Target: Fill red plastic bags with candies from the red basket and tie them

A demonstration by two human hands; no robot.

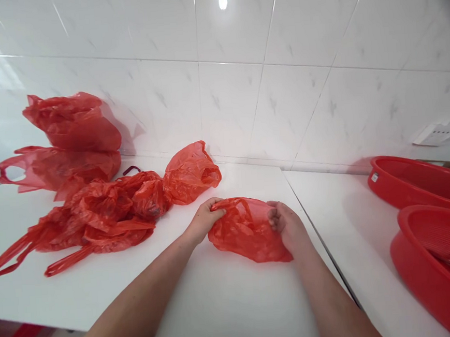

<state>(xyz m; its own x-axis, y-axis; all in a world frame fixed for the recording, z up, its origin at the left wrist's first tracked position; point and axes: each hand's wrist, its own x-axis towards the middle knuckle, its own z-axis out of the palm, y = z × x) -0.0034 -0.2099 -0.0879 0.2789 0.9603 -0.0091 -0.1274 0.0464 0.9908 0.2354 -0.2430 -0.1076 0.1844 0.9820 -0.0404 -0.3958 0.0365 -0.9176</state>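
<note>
Pinching the near-left rim, the thumb and fingers of my left hand (208,217) are clamped on the red bag (248,234). On my right hand (286,223) the fingers are curled at the bag's right edge; whether they grip the film, I cannot tell. Between both hands the bag lies slack and crumpled, low over the white table (228,306), its upper rim spread from hand to hand.

Just behind and to the left, I record a puffed bag (188,174), mouth turned right. It touches a heap (104,214) of crumpled red bags, whose looped handles trail left. Beyond the heap, an upper bag (77,123) rests on a lower bag (69,165), near the tiled wall (231,105). A dark loop (131,169) shows behind the heap.

To the right, past a seam (317,228), a second table (353,215) bears two red tubs: the rear tub (390,189), labelled, and the front tub (415,257), with mesh inside. A socket (436,133) sits on the wall above.
</note>
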